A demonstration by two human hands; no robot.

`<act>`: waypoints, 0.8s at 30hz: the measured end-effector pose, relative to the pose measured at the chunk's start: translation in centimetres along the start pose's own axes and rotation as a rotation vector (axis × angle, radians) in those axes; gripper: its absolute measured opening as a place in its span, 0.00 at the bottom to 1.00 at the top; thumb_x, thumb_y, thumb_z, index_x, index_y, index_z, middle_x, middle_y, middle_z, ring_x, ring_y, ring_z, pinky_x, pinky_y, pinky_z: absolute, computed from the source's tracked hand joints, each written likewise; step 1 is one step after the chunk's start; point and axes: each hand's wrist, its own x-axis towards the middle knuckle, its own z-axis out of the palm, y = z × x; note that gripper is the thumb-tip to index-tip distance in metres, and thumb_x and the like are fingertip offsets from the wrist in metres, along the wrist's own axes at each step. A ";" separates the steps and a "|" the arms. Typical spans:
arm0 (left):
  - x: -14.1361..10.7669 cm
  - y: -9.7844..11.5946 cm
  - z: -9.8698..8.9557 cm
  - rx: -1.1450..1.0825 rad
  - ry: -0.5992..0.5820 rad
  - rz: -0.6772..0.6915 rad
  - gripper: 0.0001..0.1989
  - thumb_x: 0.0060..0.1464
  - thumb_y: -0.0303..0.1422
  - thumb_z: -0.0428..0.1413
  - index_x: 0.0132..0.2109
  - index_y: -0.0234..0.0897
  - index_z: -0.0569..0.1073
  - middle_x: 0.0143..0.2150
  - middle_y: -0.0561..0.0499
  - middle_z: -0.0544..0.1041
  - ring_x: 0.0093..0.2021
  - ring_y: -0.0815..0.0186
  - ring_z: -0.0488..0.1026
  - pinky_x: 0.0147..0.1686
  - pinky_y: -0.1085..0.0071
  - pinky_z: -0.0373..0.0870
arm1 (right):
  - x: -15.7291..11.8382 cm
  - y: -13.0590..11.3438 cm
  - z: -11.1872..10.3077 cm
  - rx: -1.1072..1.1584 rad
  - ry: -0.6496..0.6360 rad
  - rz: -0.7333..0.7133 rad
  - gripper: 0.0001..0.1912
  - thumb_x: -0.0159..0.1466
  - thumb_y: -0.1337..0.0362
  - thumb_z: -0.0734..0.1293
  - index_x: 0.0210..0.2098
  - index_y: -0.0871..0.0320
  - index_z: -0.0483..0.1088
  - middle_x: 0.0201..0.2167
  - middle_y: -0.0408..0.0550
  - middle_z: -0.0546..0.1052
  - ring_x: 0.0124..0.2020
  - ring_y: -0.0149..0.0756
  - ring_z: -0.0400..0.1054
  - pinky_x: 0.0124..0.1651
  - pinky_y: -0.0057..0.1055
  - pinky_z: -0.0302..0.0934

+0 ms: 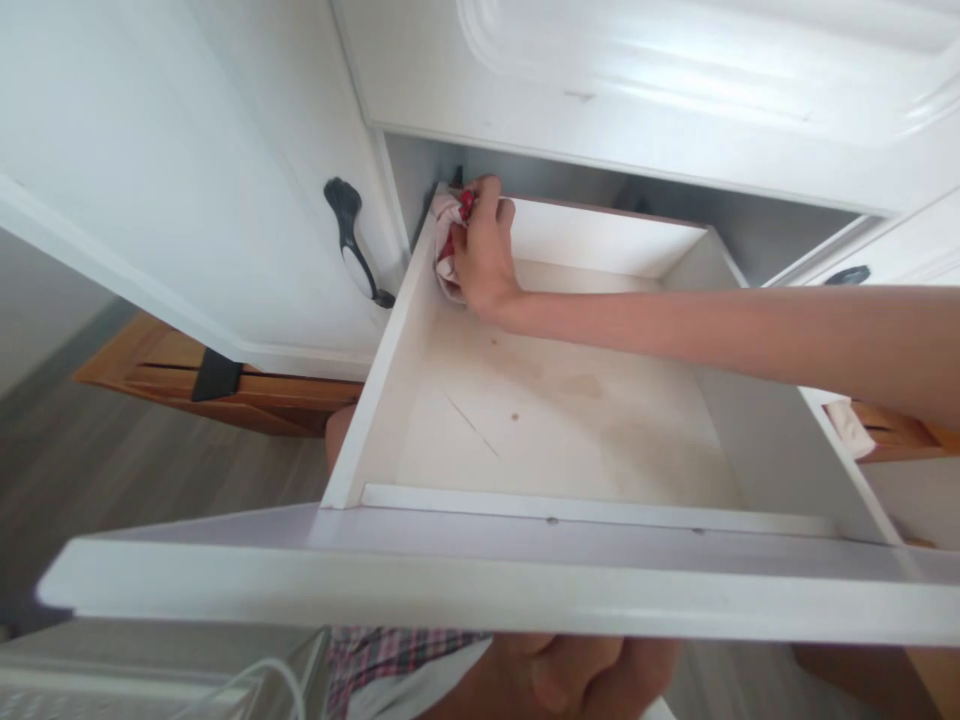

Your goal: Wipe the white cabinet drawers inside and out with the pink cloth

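Observation:
My right hand (486,255) reaches across the pulled-out drawer (517,572) to its back left corner. Its fingers are closed round a crumpled white and red cloth (448,225), which presses against the inner left wall. The white drawer floor (510,440) carries faint brownish stains, small dark spots and a thin dark line. The right forearm crosses over the drawer from the right edge of the view. My left hand does not show.
White cabinet fronts (637,70) rise behind the drawer. A black handle (356,240) is on the door at left, and another handle (847,275) at right. Wooden planks (292,400) lie low at left. Bare legs and checked fabric (397,655) show below the drawer front.

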 end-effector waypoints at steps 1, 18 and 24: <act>0.2 0.0 -0.1 0.003 0.008 -0.016 0.20 0.50 0.40 0.75 0.52 0.55 0.85 0.55 0.59 0.85 0.52 0.59 0.79 0.57 0.63 0.76 | 0.6 0.4 -0.4 -0.083 -0.004 -0.089 0.23 0.68 0.76 0.55 0.61 0.56 0.57 0.61 0.59 0.65 0.59 0.46 0.65 0.66 0.44 0.63; 2.9 -0.6 -0.4 -0.075 0.111 -0.072 0.14 0.64 0.39 0.68 0.56 0.50 0.84 0.52 0.54 0.83 0.50 0.65 0.77 0.63 0.67 0.71 | 3.0 2.6 -8.6 -0.338 -0.669 -0.632 0.22 0.62 0.58 0.43 0.19 0.57 0.58 0.32 0.45 0.73 0.56 0.35 0.61 0.44 0.38 0.57; 3.2 -1.0 -1.4 -0.060 -0.024 -0.049 0.19 0.62 0.39 0.70 0.59 0.49 0.82 0.49 0.54 0.82 0.49 0.66 0.77 0.61 0.67 0.71 | 1.3 5.9 -12.3 -0.595 -0.551 -0.654 0.25 0.64 0.54 0.46 0.20 0.57 0.64 0.41 0.54 0.77 0.58 0.43 0.61 0.50 0.46 0.55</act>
